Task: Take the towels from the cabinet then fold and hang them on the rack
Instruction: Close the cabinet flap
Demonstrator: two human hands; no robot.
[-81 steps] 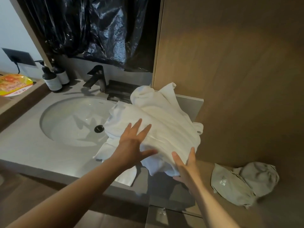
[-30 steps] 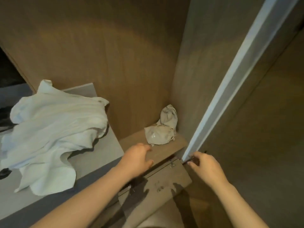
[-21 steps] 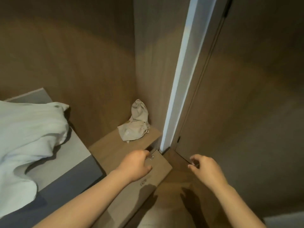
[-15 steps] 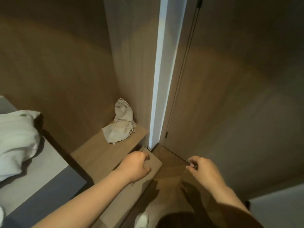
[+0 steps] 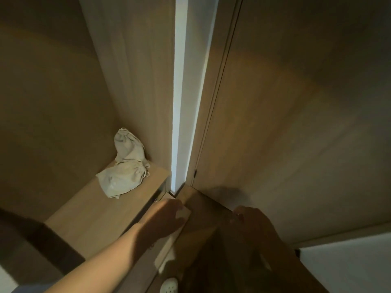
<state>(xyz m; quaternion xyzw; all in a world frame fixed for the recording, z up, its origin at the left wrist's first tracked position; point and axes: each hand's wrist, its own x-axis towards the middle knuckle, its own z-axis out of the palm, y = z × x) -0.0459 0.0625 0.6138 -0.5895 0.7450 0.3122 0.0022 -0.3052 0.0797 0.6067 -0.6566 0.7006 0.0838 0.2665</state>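
Note:
No towel or rack shows in the head view now. My left hand (image 5: pixel 168 216) lies on the top edge of the low cabinet door (image 5: pixel 169 248), which stands ajar under the wooden shelf (image 5: pixel 101 216); its fingers curl over that edge. My right hand (image 5: pixel 251 222) hovers in shadow to the right of the door, fingers loosely curled, holding nothing.
Two beige drawstring bags (image 5: pixel 124 172) lie in the shelf's back corner against the wooden walls. A white vertical strip (image 5: pixel 179 102) and a tall wooden door (image 5: pixel 296 123) rise to the right. A white slipper (image 5: pixel 169 285) shows on the wooden floor below.
My view swung right, away from the sink and the white towels heaped on the counter, which left the frame. Both hands left the towels and came down to the low cabinet door.

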